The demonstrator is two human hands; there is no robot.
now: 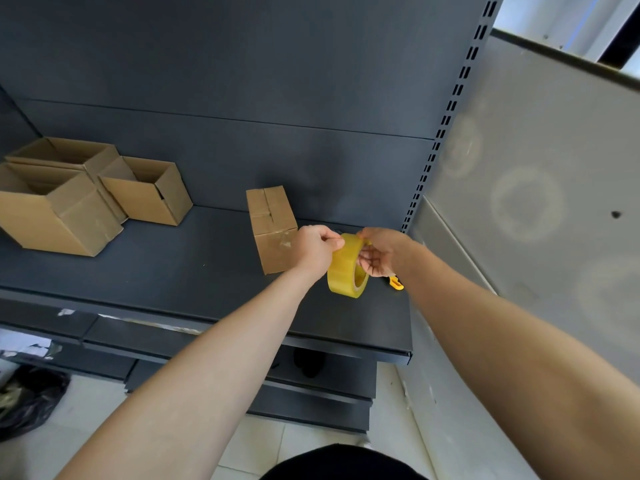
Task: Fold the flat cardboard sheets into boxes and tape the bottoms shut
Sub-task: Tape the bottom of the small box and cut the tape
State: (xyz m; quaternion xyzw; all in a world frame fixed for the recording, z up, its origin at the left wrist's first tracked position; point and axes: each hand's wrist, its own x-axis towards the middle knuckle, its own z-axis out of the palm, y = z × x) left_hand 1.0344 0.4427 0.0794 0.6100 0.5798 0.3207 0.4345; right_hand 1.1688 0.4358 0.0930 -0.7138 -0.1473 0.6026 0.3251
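Note:
A yellow tape roll [346,271] hangs above the dark shelf [173,271], held between both hands. My left hand [317,249] pinches the tape at the roll's top left. My right hand [381,251] grips the roll from the right, fingers curled round its rim. Just left of the hands stands a small folded cardboard box [272,226], flaps closed on top, with a bit of clear tape on its near side.
Three open cardboard boxes [145,190] sit at the shelf's left. A yellow cutter [396,284] lies on the shelf under my right wrist. A slotted upright [446,123] and a grey wall panel bound the right side. A black bag [27,400] lies on the floor.

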